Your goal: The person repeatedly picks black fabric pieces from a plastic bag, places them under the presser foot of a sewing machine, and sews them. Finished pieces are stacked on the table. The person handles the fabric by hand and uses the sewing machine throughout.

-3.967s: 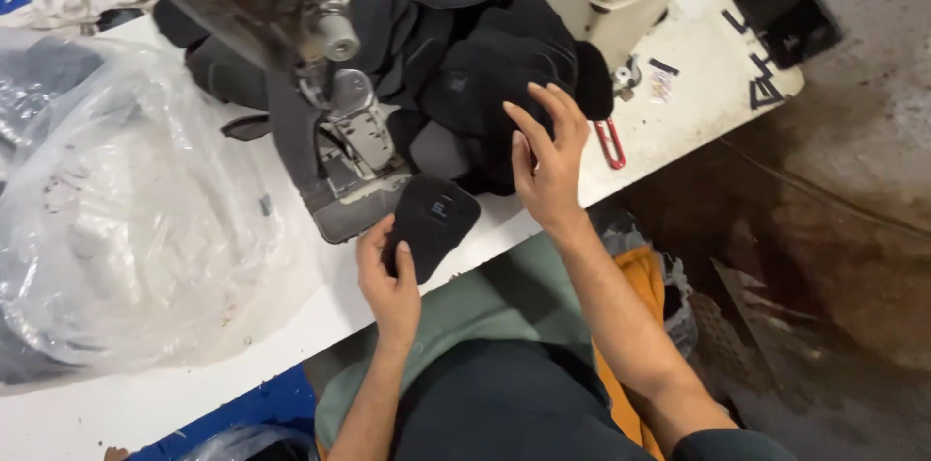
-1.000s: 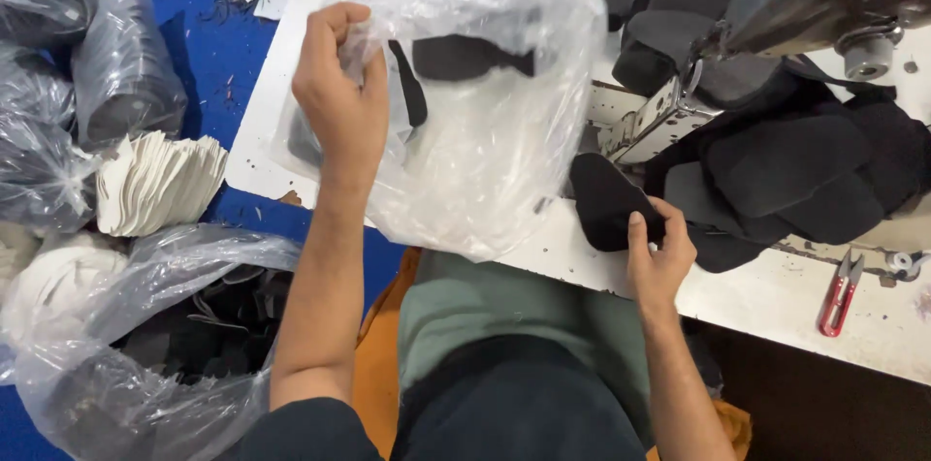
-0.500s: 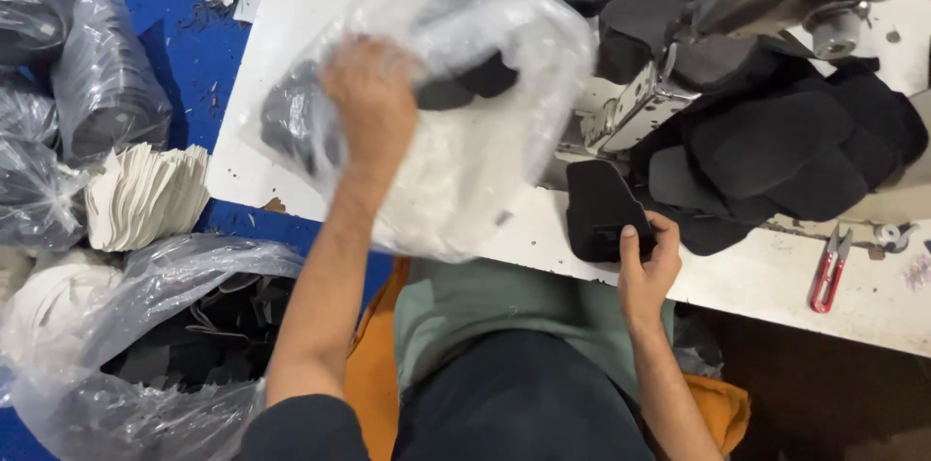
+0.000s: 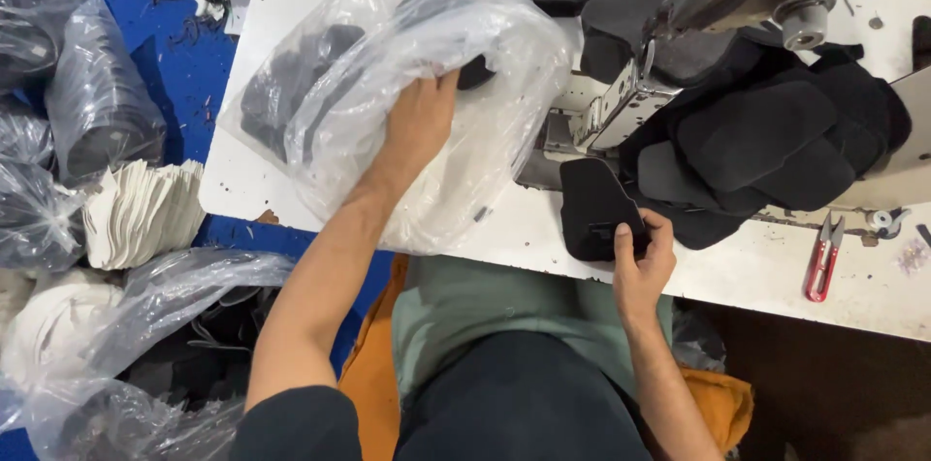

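My left hand (image 4: 419, 127) reaches over a big clear plastic bag (image 4: 388, 54) lying on the white table (image 4: 737, 267). Its fingers dig into the plastic near a black piece (image 4: 475, 73) inside and are partly hidden by folds. More dark pieces (image 4: 291, 83) show through the bag. My right hand (image 4: 640, 262) grips a black padded fabric piece (image 4: 593, 209) at the table's near edge, just in front of the sewing machine (image 4: 621, 102).
A heap of black padded pieces (image 4: 776, 141) lies under the machine head. Red thread snips (image 4: 822, 267) rest at the right. On the blue floor at the left are several plastic bags (image 4: 87, 102), a stack of white cut pieces (image 4: 141, 214) and scraps.
My left hand has slid from the bag's top down onto its middle and pressed in. The bag has settled on the table. My right hand keeps the black piece in place.
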